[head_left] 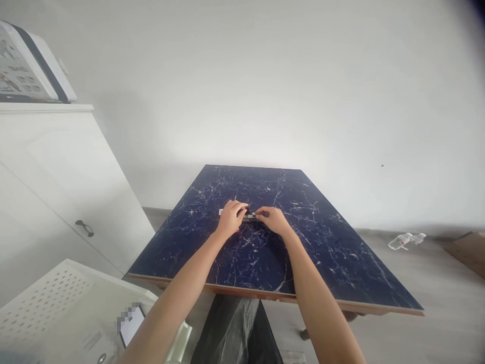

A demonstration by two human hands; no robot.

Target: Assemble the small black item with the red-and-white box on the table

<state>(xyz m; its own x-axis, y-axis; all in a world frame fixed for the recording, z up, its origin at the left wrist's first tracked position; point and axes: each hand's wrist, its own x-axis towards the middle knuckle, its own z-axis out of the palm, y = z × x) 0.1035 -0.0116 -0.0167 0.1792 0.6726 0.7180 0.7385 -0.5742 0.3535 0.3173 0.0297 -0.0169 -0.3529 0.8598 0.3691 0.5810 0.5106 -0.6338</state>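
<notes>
Both hands met near the middle of the dark marbled tabletop (310,237): the left hand (230,218) and the right hand (273,220) each pinched one end of a small dark object (249,216). It appeared light and rigid, best gripped by its ends; its make was too small to tell. A white cabinet (56,192) stood left.

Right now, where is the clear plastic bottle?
In the head view, the clear plastic bottle lies on its side on the floor at the right, beyond the dark marbled table, near the wall.
</notes>
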